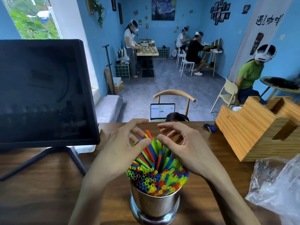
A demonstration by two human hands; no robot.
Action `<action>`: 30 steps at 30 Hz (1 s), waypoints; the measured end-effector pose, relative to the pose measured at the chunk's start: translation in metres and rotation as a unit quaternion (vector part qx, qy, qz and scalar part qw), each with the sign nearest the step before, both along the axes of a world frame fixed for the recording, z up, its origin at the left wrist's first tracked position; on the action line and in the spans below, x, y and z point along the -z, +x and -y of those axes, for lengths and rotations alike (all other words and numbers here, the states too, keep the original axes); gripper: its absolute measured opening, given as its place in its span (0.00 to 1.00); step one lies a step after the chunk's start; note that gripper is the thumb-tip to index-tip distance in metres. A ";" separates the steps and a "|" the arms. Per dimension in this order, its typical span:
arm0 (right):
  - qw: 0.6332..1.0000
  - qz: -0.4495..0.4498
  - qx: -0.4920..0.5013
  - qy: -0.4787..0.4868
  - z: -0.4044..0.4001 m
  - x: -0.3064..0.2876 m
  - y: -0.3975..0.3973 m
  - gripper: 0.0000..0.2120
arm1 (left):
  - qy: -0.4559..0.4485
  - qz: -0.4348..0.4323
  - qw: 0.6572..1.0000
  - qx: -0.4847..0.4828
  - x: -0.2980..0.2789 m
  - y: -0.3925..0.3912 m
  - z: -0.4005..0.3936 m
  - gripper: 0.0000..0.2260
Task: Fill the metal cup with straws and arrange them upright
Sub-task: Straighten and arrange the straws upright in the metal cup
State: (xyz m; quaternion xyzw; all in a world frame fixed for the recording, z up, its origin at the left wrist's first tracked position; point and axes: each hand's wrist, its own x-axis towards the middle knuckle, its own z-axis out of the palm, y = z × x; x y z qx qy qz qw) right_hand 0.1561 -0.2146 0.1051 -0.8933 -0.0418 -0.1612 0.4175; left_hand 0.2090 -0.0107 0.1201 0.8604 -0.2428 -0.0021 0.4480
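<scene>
Metal cup (155, 202) packed with straws (155, 174) (leaning away); left hand (121, 149) and right hand (186, 151) flank it, loosely curled fingers touching the far straws.

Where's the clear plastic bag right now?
In the head view, the crumpled clear plastic bag lies at the right edge of the wooden table, in front of the wooden organizer box and right of the metal cup.
</scene>
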 end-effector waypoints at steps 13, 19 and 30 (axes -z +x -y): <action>0.999 -0.020 -0.028 0.023 -0.001 -0.002 -0.002 0.05 | -0.053 0.000 0.999 0.007 0.001 0.000 -0.002 0.07; 0.998 -0.022 -0.032 0.042 -0.002 -0.001 -0.002 0.05 | -0.082 -0.026 0.996 0.007 0.002 0.002 -0.002 0.11; 1.000 -0.024 -0.001 0.020 -0.001 0.003 0.001 0.03 | -0.015 -0.042 0.999 -0.019 0.004 0.006 -0.002 0.01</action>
